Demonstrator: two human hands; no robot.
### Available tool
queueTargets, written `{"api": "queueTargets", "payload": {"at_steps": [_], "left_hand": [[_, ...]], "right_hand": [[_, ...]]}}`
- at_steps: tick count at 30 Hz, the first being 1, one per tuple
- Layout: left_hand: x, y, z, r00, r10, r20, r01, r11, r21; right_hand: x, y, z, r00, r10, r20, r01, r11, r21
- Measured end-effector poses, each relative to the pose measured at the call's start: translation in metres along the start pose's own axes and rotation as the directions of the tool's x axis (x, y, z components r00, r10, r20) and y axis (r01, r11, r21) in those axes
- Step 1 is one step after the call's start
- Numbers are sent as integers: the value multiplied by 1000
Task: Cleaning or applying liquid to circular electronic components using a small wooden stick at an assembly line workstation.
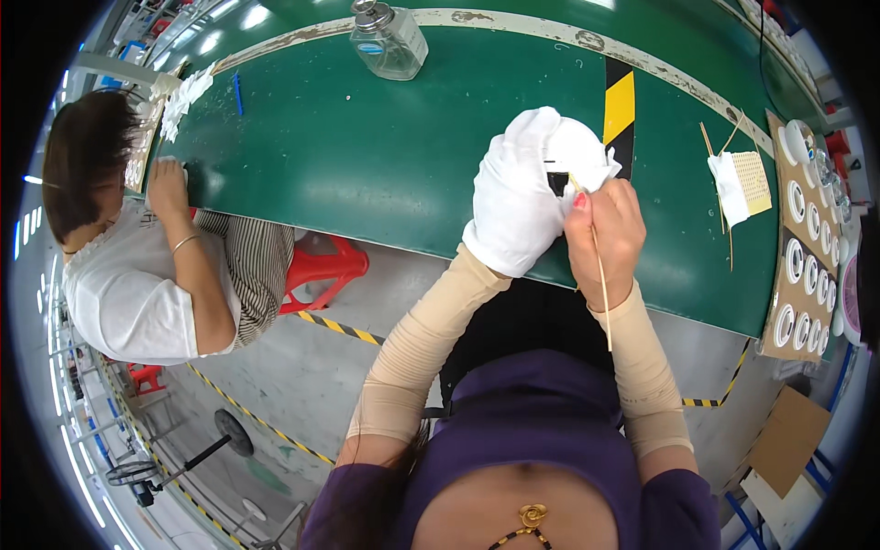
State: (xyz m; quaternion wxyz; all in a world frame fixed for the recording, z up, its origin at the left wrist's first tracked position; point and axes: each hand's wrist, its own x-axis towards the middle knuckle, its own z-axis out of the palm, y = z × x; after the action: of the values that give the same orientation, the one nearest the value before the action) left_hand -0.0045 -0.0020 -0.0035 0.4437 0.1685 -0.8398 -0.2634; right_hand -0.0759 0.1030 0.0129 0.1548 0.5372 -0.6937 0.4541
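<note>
My left hand, in a white glove, is closed around a white round part above the green table. A small black area shows on the part, between my two hands. My right hand is bare and pinches a thin wooden stick. The stick's upper tip meets the part beside the black area, and its long end points down toward me. A bit of white cloth seems to lie by the right fingertips; whether it is held or belongs to the glove I cannot tell.
On the green table, a clear bottle with a metal top stands at the far edge. To the right are a white cloth, a yellowish dotted pad, loose sticks and a cardboard sheet holding several white rings. A co-worker sits left.
</note>
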Motion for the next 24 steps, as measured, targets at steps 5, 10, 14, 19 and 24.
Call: {"api": "queueTargets", "payload": {"at_steps": [5,10,14,19,24], "left_hand": [[0,0,2,1000,-10,0,10,1000,4],[0,0,2,1000,-4,2,4,999,40],[1,4,2,1000,-16,12,15,999,49],[-1,-1,2,1000,4,-3,-4,999,37],[2,2,4,1000,13,-24,-13,999,31]], "right_hand": [[0,-2,-1,998,66,-14,-64,993,95],[-2,-4,-3,983,185,0,-182,967,177],[-2,-4,-5,976,217,0,-213,955,205],[2,-3,-6,996,88,26,-91,980,174],[-5,3,-8,982,190,-17,-175,933,314]]}}
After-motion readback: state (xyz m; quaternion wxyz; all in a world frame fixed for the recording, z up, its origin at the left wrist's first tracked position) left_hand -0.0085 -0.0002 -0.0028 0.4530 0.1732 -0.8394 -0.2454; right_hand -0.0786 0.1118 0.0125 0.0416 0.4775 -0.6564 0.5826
